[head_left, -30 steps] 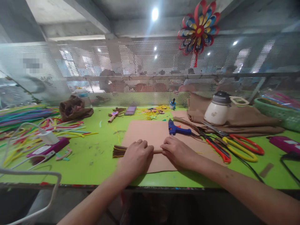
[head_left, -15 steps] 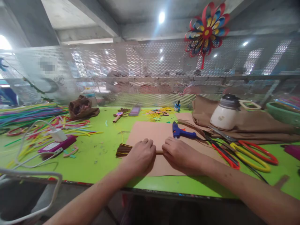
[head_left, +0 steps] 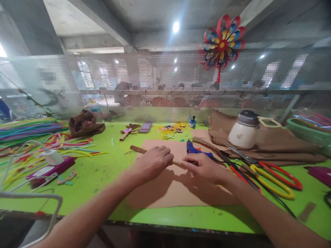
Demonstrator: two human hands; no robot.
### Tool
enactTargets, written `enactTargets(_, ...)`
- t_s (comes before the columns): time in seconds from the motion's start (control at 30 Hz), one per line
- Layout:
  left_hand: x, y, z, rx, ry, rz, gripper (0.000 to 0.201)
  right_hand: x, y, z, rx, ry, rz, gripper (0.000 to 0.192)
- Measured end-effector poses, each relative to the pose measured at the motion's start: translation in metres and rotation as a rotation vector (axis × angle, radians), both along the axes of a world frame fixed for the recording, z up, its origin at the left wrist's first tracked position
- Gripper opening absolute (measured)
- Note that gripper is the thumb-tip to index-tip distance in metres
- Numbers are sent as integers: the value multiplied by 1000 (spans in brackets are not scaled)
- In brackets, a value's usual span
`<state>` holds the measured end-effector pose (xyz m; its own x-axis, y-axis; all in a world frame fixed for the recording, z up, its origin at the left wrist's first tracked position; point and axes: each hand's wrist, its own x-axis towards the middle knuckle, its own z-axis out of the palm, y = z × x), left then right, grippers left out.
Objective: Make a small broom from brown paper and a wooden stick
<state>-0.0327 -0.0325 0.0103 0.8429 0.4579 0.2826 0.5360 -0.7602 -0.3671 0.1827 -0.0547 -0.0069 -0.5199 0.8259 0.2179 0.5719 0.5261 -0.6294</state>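
Observation:
Between my two hands is a thin tan paper roll point(head_left: 179, 163) with a brown end point(head_left: 138, 149) that sticks out past my left hand. My left hand point(head_left: 157, 159) is closed around it from above. The fingers of my right hand point(head_left: 200, 166) pinch its other end. The roll is lifted over a tan board point(head_left: 152, 198) and casts a shadow on it. A blue glue gun point(head_left: 192, 148) lies just behind my right hand, partly hidden by it. Scissors with yellow and red handles point(head_left: 271, 172) lie to the right.
On the left are coloured pipe cleaners point(head_left: 33, 128), a purple power bank point(head_left: 55, 169) with a white cable, and a crumpled brown bag point(head_left: 84, 124). Folded brown cloth point(head_left: 279, 146) bears a white bottle point(head_left: 243, 132). Yellow scraps point(head_left: 170, 128) lie near the perforated screen point(head_left: 144, 79).
My hands have raised the roll off the board and tilted it. Its brown end now points up and left, and the dark fringe no longer shows spread out. The view has shifted slightly.

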Motion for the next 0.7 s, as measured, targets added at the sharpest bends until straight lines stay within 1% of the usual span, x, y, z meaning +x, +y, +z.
enactTargets(0.13, 7, 9, 10, 6, 39, -69, 11, 0, -1, -6, 129, -45, -81, 24)
enactTargets(0.27, 11, 19, 8, 1, 36, -85, 12, -9, -5, -15, 279, -143, -198, 25)
enactTargets(0.4, 13, 23, 8, -70, 13, -90, 12, -12, -11, -22, 392, -192, -277, 22)
enactTargets(0.47, 14, 17, 12, -70, -131, -94, 11, -9, -8, -24, 456, -192, -305, 20)
enactTargets(0.53, 16, 5, 18, -50, -413, -69, 17, -5, -1, -25, 530, -207, -351, 19)
enactTargets(0.57, 18, -2, 20, -77, -581, -37, 20, -3, 3, -25, 570, -214, -379, 19)
enactTargets(0.6, 22, -9, 20, -147, -765, 9, 21, -2, 6, -24, 613, -216, -409, 19)
enactTargets(0.63, 25, -14, 19, -299, -930, 67, 19, -2, 9, -23, 654, -214, -434, 20)
enactTargets(0.7, 35, -21, 13, -817, -1078, 187, 24, -5, 11, -20, 720, -194, -465, 22)
